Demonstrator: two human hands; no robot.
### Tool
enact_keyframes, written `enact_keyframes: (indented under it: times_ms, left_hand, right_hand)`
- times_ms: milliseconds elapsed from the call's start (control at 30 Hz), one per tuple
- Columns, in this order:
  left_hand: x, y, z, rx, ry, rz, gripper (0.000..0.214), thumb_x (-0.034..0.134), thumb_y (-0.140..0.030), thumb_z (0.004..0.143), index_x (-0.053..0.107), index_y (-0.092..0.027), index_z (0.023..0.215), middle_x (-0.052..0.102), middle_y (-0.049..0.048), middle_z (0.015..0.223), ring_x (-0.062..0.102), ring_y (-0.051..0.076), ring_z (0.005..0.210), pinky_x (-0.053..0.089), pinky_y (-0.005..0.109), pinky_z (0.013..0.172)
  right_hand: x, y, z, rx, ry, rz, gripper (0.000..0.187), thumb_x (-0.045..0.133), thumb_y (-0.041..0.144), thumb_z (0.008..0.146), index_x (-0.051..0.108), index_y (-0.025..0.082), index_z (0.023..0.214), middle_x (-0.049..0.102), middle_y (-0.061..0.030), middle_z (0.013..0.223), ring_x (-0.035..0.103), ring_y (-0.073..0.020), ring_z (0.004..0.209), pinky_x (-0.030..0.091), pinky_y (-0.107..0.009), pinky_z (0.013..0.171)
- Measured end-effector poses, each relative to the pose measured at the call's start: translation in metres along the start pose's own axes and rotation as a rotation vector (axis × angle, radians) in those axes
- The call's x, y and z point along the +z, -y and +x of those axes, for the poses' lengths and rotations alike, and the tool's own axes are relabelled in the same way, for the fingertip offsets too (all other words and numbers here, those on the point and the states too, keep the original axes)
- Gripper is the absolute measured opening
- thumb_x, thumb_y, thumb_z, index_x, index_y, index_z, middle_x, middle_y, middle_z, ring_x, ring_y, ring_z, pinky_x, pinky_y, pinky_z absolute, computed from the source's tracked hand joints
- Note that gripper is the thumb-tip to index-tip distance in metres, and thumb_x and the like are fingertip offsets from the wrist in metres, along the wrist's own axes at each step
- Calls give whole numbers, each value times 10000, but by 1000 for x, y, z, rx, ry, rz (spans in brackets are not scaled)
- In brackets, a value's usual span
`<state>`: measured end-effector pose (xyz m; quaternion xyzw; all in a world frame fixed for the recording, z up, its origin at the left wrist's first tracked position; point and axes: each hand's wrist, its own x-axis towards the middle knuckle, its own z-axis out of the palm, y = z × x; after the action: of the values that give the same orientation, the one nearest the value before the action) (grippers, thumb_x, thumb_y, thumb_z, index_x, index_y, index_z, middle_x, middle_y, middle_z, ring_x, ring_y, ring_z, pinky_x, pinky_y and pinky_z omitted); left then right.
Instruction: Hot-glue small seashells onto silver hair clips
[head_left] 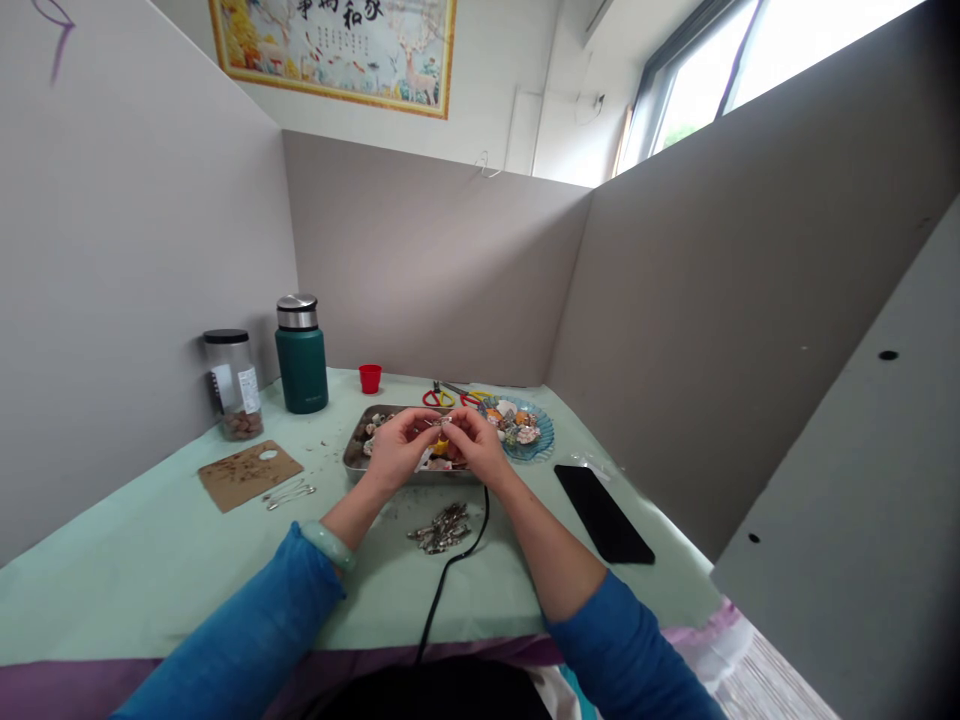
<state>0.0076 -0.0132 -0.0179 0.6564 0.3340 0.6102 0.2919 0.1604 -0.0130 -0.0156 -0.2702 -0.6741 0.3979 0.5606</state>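
Observation:
My left hand (400, 446) and my right hand (478, 445) meet above a metal tray (412, 479), fingertips pinched together. Between them is a small silvery metal piece (444, 421), too small to name exactly. Assorted small pieces, seemingly shells or stones (365, 435), lie in the tray, partly hidden by my hands. Nearer to me is a heap of small metal clips or pins (441, 528). To the right of my hands, a blue plate (546, 432) carries several decorated pieces, white, orange and patterned.
Left are a brown card (240, 475), large safety pins (289, 494), a lidded jar (234, 385) and a green bottle (301, 365). A red cup (370, 378) and pliers (438, 398) stand behind the tray. Right lies a black phone (604, 513); a black cord (444, 575) runs toward me.

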Motion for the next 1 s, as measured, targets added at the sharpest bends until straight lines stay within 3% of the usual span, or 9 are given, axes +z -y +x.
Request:
enact_keyframes:
  times_ms: [333, 633, 900, 1000]
  left_hand:
    - [-1, -3, -1, 33, 19, 13, 266, 682, -348, 744, 687, -159, 930, 702, 83, 932, 663, 200, 828, 537, 333, 776]
    - [1, -12, 0, -170, 5, -185, 320, 739, -374, 677, 672, -133, 877, 691, 51, 785, 647, 170, 700, 546, 319, 711]
    - [2, -15, -2, -279, 62, -339, 323, 715, -319, 684, 659, -127, 938, 680, 44, 846, 636, 150, 708, 550, 321, 730]
    - [2, -17, 0, -312, 36, -368, 277, 680, -280, 683, 654, -125, 912, 653, 21, 783, 597, 116, 632, 534, 267, 643]
  right_hand:
    - [-1, 1, 1, 32, -7, 21, 282, 633, 441, 773, 536, 189, 854, 516, 61, 591, 458, -68, 424, 373, -186, 402]
    - [1, 0, 1, 55, -15, 9, 284, 622, 445, 777, 559, 186, 875, 563, 38, 651, 477, -66, 437, 388, -188, 406]
    - [0, 1, 1, 49, -22, -3, 262, 620, 433, 777, 546, 188, 835, 545, 50, 612, 475, -71, 435, 387, -193, 417]
    - [-1, 2, 1, 57, -31, 23, 271, 625, 441, 772, 541, 190, 833, 558, 45, 631, 478, -73, 436, 388, -198, 418]
